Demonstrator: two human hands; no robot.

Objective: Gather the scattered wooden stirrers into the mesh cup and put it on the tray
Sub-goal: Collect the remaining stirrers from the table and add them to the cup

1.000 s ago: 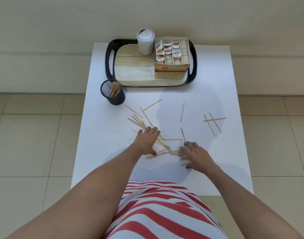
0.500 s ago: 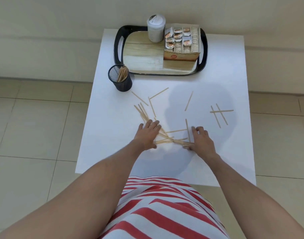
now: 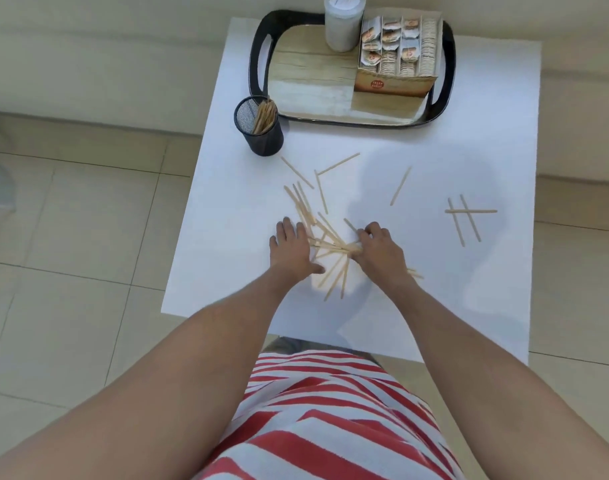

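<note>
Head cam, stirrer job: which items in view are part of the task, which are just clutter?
Task items:
- scattered stirrers, with left hand and right hand on the pile
- crossed stirrers
- mesh cup, partly filled
- tray

Bystanders:
- lidded white cup, on the tray
- sachet box, on the tray

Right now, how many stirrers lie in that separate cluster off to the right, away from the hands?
3: two roughly parallel stirrers running near to far, and one stirrer lying crosswise over both. None there look hidden.
</note>
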